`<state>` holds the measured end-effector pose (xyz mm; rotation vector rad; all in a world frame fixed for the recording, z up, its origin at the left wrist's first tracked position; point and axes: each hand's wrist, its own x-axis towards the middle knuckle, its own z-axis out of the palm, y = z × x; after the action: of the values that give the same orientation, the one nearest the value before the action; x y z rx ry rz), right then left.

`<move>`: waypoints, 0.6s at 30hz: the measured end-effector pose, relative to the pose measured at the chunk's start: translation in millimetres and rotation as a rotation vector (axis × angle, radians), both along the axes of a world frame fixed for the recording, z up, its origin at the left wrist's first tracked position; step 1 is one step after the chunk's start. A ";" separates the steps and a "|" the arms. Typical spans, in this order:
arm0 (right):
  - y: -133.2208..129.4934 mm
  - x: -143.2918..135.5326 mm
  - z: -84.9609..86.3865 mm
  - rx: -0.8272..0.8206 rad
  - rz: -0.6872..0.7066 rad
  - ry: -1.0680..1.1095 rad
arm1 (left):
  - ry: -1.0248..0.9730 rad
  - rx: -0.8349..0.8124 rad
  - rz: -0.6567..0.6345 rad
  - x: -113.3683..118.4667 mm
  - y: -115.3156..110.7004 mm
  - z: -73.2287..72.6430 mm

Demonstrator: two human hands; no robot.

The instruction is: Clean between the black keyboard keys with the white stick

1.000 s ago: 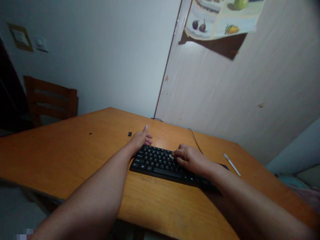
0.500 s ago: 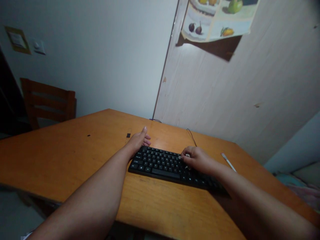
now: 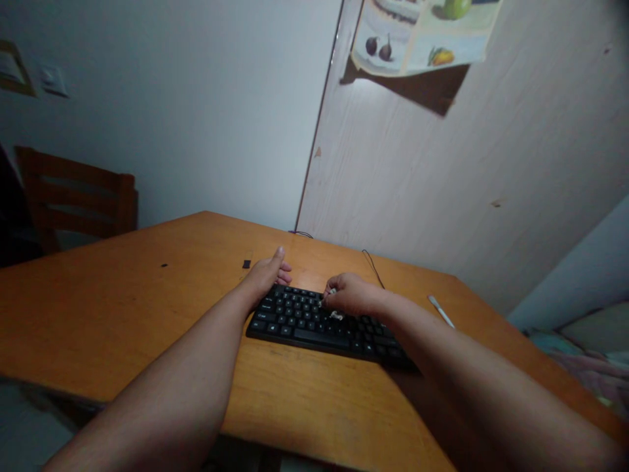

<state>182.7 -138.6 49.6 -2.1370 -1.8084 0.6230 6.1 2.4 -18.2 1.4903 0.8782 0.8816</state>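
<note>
A black keyboard lies on the wooden table. My left hand rests at its far left corner, thumb up and fingers apart, holding nothing. Over the keyboard's upper middle keys, my right hand is closed around something whitish and crumpled, perhaps cloth or tissue. A pale bit of it shows below the fingers against the keys. The right forearm hides part of the keyboard's right end.
A white brush-like tool lies right of the keyboard. Behind is a dark cable. A small black item sits left of my left hand. A wooden chair stands at the far left.
My right hand has moved left along the keyboard, with the whitish material now showing under it. My left hand stays at the corner. The view has shifted slightly.
</note>
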 end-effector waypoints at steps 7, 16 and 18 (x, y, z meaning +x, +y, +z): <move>-11.0 22.4 0.7 -0.057 -0.117 0.019 | -0.002 0.033 -0.003 -1.5 -3.1 2.9; -34.2 49.5 4.5 -0.104 -0.201 0.053 | 0.034 0.013 0.021 -2.1 -4.7 6.8; -37.9 56.7 4.5 -0.114 -0.217 0.044 | 0.033 0.009 0.020 -2.3 -4.9 7.3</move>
<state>239.4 -176.5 54.0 -2.3329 -1.5247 0.7273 3.8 -2.5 -10.9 1.5103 0.9164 0.8791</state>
